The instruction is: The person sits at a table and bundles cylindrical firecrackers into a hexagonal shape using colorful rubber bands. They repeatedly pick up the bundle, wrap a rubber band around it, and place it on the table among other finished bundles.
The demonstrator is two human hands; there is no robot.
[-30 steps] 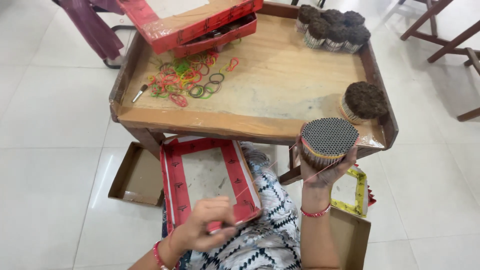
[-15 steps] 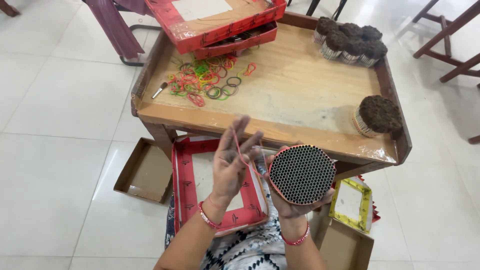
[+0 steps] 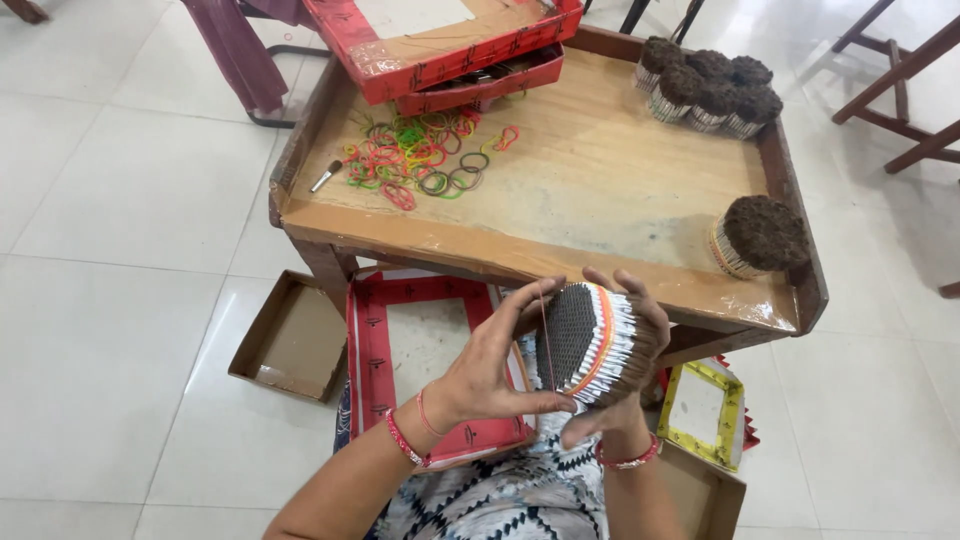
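The right hand (image 3: 625,385) cups a round bundle of thin sticks (image 3: 592,343) from below and behind, fingers curled around its far side so the packed dark ends tilt toward the left hand (image 3: 490,375) — a grip that seems meant to keep the sticks from fanning apart. The bundle is held in the air above the lap, just in front of the near edge of the wooden worktop (image 3: 600,175), touching nothing but the two hands. The left hand's thumb and forefinger are pressed together, pinching a thin dark rubber band (image 3: 545,335) stretched taut across the bundle's face; an orange band already circles its side. On the worktop lie a heap of coloured rubber bands (image 3: 420,155) — within easy reach — plus a single finished bundle (image 3: 760,235) near the right edge and a cluster of bundles (image 3: 705,85) at the far corner. A red-framed tray (image 3: 425,365) rests on the lap.
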